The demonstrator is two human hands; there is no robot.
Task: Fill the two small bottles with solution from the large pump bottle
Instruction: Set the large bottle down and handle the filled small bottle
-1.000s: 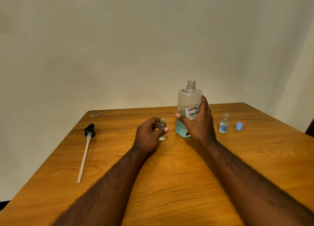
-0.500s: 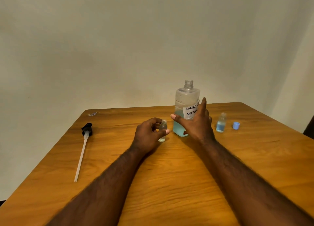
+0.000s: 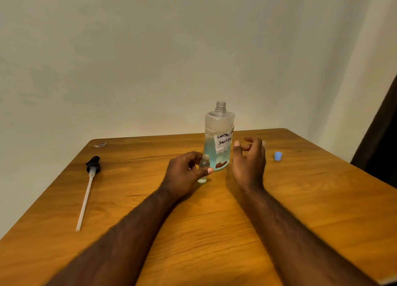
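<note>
Now the right hand point(image 3: 249, 163) has let go of the large bottle point(image 3: 219, 133) and drifted just to its right, its grip loose and half open with nothing in it, while the left hand point(image 3: 182, 174) keeps its grip pinched on a small bottle point(image 3: 203, 167) standing on the bench point(image 3: 214, 232) just in front of the large one. The release suggests a pour is finished or the hold is being reset. The small bottle shows only a little liquid at its base, so filling looks unfinished. The second small bottle is hidden behind the right hand. A handwritten white label point(image 3: 224, 140) reads, in part, "CONTA… SOLUTI…". The pump point(image 3: 92, 167) lies removed at far left, and a blue cap point(image 3: 278, 156) sits to the right.
</note>
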